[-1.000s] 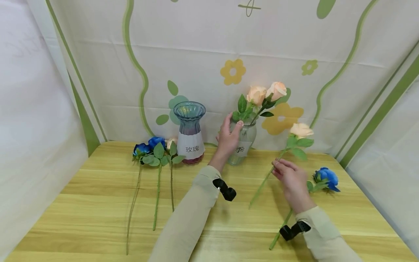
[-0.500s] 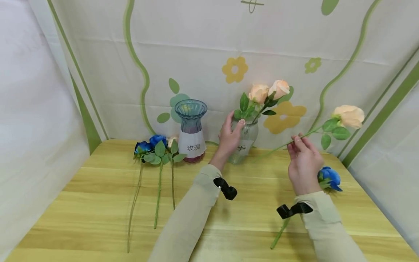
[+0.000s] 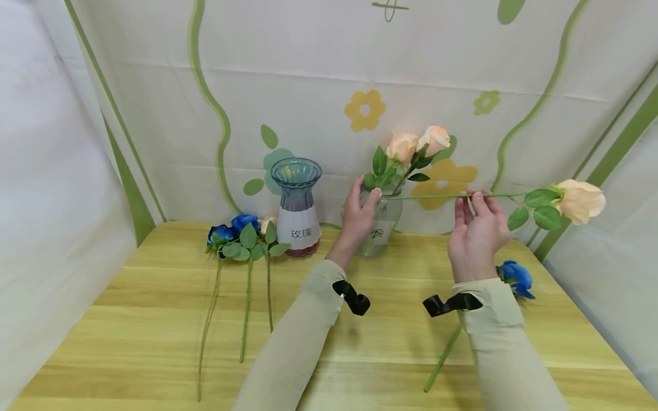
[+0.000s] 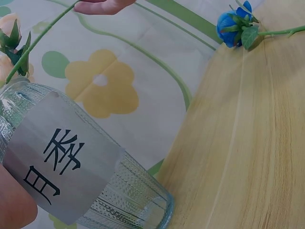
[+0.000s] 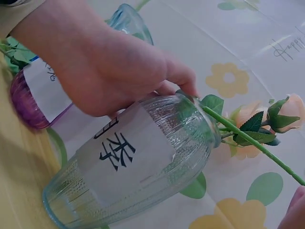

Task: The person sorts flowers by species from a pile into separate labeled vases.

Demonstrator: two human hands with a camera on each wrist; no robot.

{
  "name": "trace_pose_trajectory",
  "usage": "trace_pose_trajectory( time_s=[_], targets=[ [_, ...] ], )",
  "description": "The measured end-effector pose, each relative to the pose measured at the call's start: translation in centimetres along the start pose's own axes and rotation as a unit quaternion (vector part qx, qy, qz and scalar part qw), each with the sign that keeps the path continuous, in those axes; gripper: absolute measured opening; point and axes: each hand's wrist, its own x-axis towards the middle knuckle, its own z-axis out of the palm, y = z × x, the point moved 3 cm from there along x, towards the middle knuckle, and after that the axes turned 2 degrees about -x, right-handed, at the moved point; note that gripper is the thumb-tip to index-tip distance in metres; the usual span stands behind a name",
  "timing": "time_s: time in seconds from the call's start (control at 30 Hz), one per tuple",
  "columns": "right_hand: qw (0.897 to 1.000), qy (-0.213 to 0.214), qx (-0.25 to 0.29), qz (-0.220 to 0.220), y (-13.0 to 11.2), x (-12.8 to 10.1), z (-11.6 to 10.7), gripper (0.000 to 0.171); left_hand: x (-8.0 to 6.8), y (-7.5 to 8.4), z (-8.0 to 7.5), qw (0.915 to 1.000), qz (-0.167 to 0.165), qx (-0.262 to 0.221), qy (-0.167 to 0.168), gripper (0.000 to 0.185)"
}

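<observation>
Head view: The left hand grasps the clear vase around its upper part, just below the mouth. The clear vase stands upright on the desk and contains two peach roses. The right hand pinches the stem of a third peach rose, held roughly level above the desk, bloom to the right, stem end at the vase mouth. A blue-and-purple vase stands to the left; two blue roses and a pale rose lie beside it. A lone blue rose lies partly behind the right forearm.

Left wrist view: A white label with dark characters faces the camera.

Right wrist view: The stem end overlaps the rim; contact cannot be confirmed.
</observation>
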Motion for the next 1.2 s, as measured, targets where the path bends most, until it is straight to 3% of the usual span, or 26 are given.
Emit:
trace_pose_trajectory(
  time_s=[0.33,0.9,1.2],
  targets=[
    [0.999,-0.005,0.015,-0.03,0.7,0.0,1.3,0.018,0.1,-0.1,-0.1,1.0,0.004,0.005,-0.003,0.064],
    [0.995,-0.07,-0.037,-0.055,3.2,-1.0,3.3,0.015,0.0,-0.1,0.0,0.9999,0.003,0.01,-0.001,0.066],
    [0.995,-0.06,-0.057,-0.052,4.9,-1.4,3.7,0.01,0.1,-0.1,0.0,0.9999,0.008,0.011,0.0,0.065]
  ],
)
